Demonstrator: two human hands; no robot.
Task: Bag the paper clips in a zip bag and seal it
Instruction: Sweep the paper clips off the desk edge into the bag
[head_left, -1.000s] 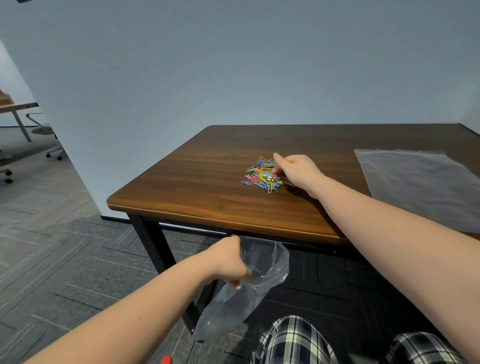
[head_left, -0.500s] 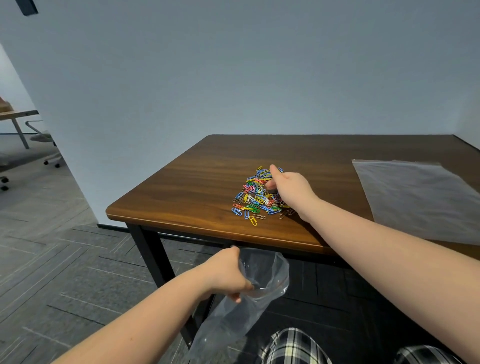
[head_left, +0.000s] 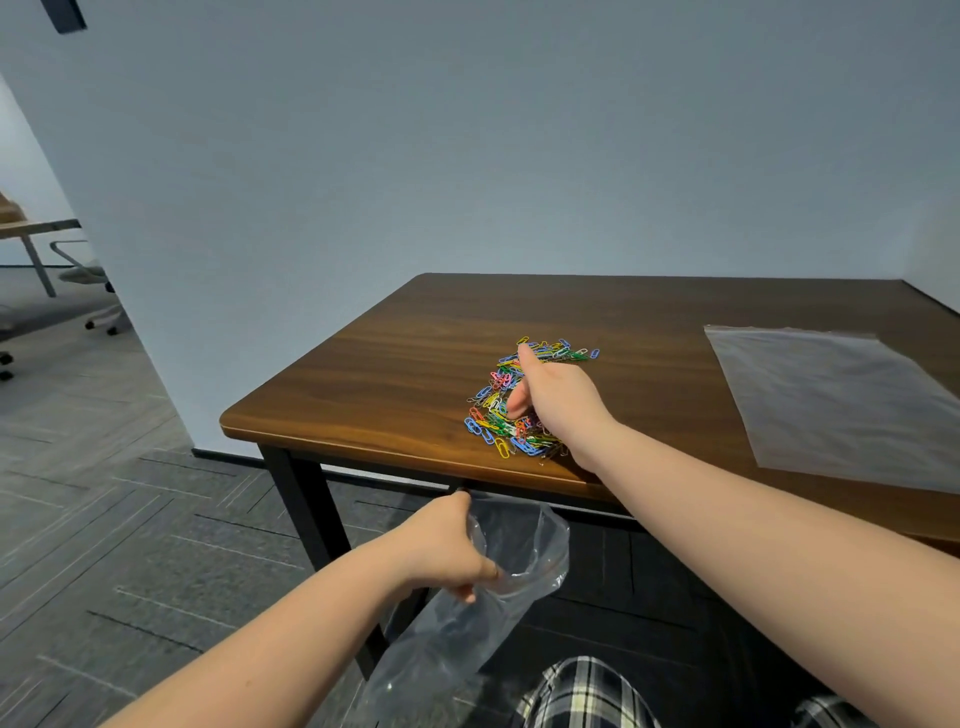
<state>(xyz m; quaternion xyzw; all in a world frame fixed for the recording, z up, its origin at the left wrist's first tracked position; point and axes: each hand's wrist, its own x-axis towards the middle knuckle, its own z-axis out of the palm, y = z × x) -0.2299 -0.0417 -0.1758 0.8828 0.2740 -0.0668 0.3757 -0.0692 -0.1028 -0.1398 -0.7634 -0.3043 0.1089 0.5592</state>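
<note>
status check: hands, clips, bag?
Left hand holds open zip bag below table edge. Right hand on paper clips, near the edge. None bagged. Nothing in the way.

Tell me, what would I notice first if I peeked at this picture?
Probably the bright heap of colourful paper clips near the front edge of the brown table, with the right hand resting on it. Just below that edge, the left hand holds a clear zip bag open, mouth up. Another clear bag lies flat on the table's right side.
</note>
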